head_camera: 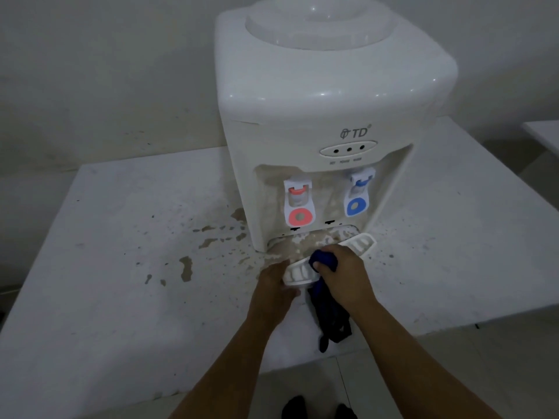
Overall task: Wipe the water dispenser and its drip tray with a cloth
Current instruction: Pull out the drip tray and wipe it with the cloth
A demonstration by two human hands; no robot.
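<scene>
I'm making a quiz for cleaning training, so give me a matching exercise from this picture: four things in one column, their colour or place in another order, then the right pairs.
Things:
1. left tap
2. right tap
3. cloth
4. drip tray

Descriptions:
A. dark blue, gripped by the right hand
B. blue lever
C. white, tilted at the dispenser's base, held by the left hand
D. red lever

Pairs: 1-D, 2-B, 3-A, 4-C

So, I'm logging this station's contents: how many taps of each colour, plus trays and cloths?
Red tap: 1
Blue tap: 1
White drip tray: 1
Blue cloth: 1
Total: 4
</scene>
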